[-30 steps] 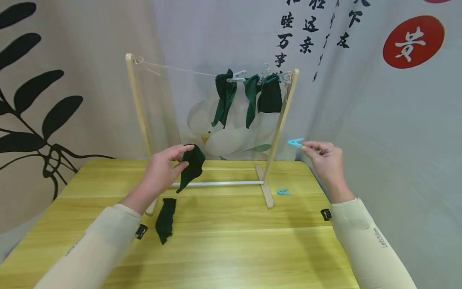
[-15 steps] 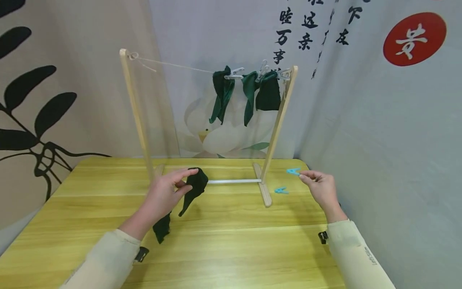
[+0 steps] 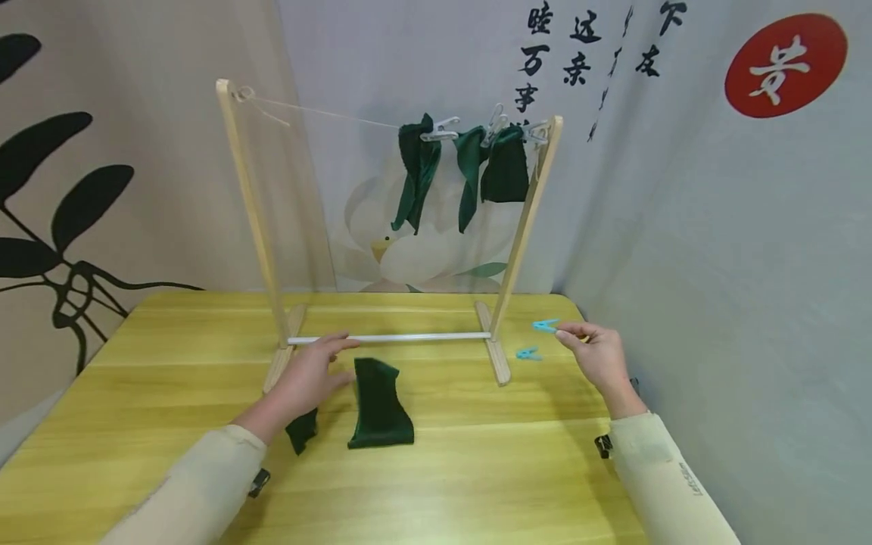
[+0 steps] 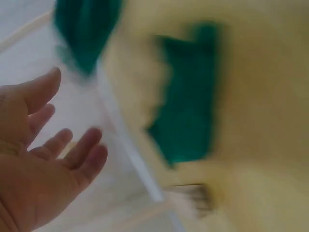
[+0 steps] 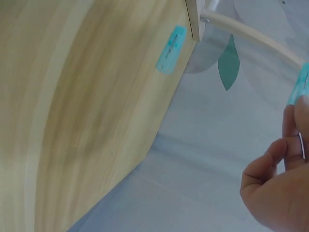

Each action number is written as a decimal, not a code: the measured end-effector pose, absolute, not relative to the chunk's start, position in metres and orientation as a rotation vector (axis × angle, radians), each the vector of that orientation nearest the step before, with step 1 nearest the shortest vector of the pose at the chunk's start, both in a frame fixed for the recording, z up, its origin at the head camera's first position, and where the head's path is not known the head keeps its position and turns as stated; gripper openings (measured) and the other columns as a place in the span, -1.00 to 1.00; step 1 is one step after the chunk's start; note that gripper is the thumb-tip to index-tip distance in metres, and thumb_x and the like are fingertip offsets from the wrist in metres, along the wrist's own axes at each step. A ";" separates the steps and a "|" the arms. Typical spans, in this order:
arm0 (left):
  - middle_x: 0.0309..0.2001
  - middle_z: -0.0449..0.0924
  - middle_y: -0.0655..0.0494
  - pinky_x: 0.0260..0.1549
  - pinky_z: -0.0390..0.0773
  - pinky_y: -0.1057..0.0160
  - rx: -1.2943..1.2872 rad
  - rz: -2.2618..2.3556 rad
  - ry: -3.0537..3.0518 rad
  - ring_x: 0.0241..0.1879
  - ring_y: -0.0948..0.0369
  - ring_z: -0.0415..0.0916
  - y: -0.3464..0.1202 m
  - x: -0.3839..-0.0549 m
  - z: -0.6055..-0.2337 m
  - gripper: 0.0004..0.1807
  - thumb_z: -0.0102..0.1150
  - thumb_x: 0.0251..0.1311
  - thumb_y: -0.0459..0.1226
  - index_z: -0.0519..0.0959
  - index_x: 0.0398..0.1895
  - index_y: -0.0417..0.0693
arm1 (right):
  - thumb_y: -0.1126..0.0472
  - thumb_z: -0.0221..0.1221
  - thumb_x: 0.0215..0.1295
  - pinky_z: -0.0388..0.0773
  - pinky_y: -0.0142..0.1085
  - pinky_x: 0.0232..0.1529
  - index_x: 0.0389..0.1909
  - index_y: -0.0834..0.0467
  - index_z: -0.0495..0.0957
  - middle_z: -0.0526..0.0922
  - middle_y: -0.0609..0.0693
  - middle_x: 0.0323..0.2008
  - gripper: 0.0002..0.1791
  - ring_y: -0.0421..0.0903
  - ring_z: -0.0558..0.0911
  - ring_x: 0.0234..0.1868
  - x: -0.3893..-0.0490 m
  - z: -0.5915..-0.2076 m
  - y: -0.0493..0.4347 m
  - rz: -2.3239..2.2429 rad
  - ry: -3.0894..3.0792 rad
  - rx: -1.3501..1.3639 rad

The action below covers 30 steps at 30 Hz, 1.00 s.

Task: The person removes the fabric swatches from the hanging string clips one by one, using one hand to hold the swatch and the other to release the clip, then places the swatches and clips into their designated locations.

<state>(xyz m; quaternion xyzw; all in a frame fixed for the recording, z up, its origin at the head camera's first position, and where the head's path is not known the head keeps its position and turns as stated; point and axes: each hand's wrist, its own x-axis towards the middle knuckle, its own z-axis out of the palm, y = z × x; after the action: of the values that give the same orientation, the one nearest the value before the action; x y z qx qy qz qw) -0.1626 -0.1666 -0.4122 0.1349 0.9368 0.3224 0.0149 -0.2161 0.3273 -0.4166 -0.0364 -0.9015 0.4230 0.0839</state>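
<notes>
My left hand (image 3: 309,382) has its fingers spread, with nothing between them. Just beside its fingertips, a dark green piece of cloth (image 3: 381,409) is down at the table. A second green cloth (image 3: 302,431) lies partly hidden under that hand; the left wrist view shows two blurred green cloths, one of them a larger cloth (image 4: 188,96). Between thumb and forefinger, my right hand (image 3: 596,359) pinches a light blue clothespin (image 3: 545,325) above the table's right side. Another blue clothespin (image 3: 528,354) lies on the wood close by, seen also as a clothespin (image 5: 172,50) in the right wrist view.
A wooden drying frame (image 3: 521,227) stands at the back of the table (image 3: 463,484), its lower white bar (image 3: 422,336) crossing between the feet. Several green cloths (image 3: 417,174) hang from its string by pale clothespins (image 3: 441,130), toward the right post. A printed curtain hangs behind.
My left hand came down and let go of the green cloth, which is now spread out beside it. The right hand lowered with the blue clothespin still pinched, then shifted slightly left.
</notes>
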 end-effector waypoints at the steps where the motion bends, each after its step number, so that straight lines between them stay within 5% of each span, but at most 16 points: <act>1: 0.49 0.49 -0.22 0.06 0.73 -0.10 0.456 0.897 2.961 0.27 -0.23 0.62 -0.169 -0.164 -0.421 -0.39 0.43 0.37 -0.26 0.54 0.47 -0.07 | -0.07 0.29 0.54 0.48 -0.26 -0.25 0.12 0.05 0.81 0.75 0.13 0.08 -0.64 -0.01 0.58 -0.04 -0.217 -0.418 0.325 1.250 -2.701 -0.087; 6: 0.29 0.71 -0.03 0.31 0.49 -0.34 0.667 0.467 3.046 0.30 -0.21 0.55 -0.167 -0.151 -0.448 -0.51 0.49 0.30 -0.05 0.73 0.22 -0.04 | -0.01 0.27 0.57 0.62 -0.14 -0.10 0.09 0.06 0.81 0.80 0.15 0.12 -0.69 0.12 0.69 0.05 -0.214 -0.421 0.317 1.167 -2.777 -0.024; 11: 0.28 0.73 0.06 0.41 0.36 -0.37 0.747 0.275 2.992 0.37 -0.20 0.48 -0.154 -0.140 -0.455 -0.48 0.49 0.26 0.08 0.77 0.16 -0.02 | 0.04 0.28 0.56 0.58 -0.20 -0.17 0.05 0.08 0.82 0.82 0.14 0.05 -0.73 0.07 0.65 -0.01 -0.212 -0.425 0.320 1.124 -2.845 0.009; 30: 0.33 0.70 0.06 0.30 0.44 -0.31 0.717 0.110 2.994 0.31 -0.20 0.50 -0.175 -0.139 -0.449 -0.37 0.50 0.21 0.14 0.72 0.23 -0.01 | 0.17 0.33 0.51 0.69 -0.04 0.00 -0.08 0.12 0.82 0.81 0.14 0.03 -0.85 0.05 0.73 -0.03 -0.219 -0.467 0.342 1.044 -3.090 0.031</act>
<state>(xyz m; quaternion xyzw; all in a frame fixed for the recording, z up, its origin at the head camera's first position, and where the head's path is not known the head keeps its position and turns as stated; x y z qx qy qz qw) -0.1390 -0.1753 -0.4490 0.2325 0.9715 0.0358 0.0305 -0.2192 0.3415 -0.4673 0.0095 -0.9456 0.3195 -0.0600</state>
